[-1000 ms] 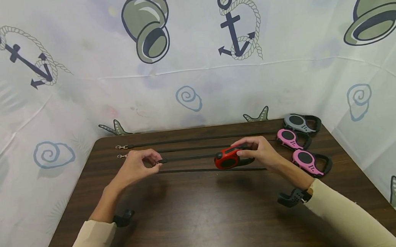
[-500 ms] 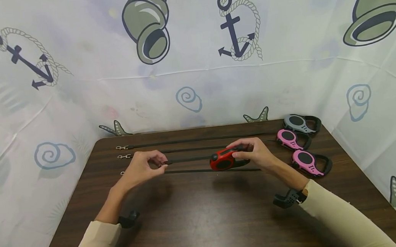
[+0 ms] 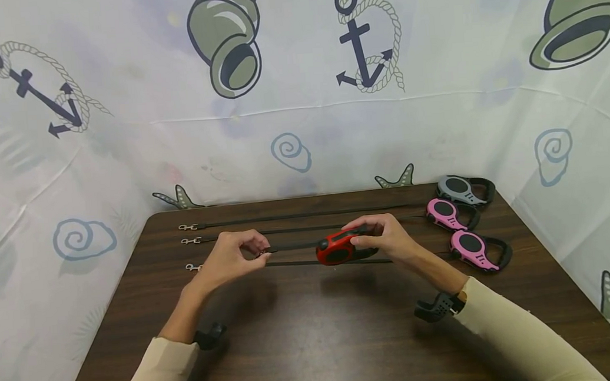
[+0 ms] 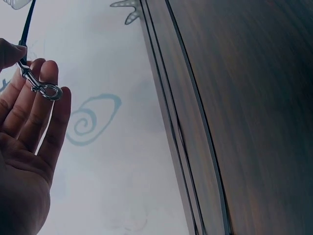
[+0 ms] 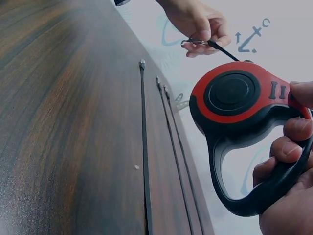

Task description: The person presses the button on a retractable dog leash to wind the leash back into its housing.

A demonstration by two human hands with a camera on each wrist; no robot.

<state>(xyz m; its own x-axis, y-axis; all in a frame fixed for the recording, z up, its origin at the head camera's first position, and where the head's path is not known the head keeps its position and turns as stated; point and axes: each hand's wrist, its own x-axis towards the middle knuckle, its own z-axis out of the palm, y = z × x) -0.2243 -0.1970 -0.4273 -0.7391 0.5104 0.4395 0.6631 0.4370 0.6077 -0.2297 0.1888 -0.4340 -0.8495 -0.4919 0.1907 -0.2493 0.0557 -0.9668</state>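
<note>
My left hand [image 3: 235,255] pinches the clip end of a black leash strap [image 3: 294,247] between thumb and fingers. In the left wrist view the metal snap hook [image 4: 45,89] lies along the fingers, below the thumb. The strap runs to a red and black retractable dog leash [image 3: 334,249], held above the table by my right hand [image 3: 385,238]. As the right wrist view shows, those fingers curl round the black loop handle [image 5: 220,176], and the thumb rests by the casing's buttons. Only a short length of strap spans the gap between the hands.
Two pink retractable leashes [image 3: 471,248] and a grey retractable leash [image 3: 456,189] lie at the table's right side. Their black straps stretch leftward across the brown table [image 3: 315,337], ending in metal snap hooks [image 3: 188,227]. A patterned white cloth [image 3: 296,67] hangs behind.
My left hand has moved right with the clip end, while my right hand has shifted slightly left with the red leash. The exposed strap between them is shorter.
</note>
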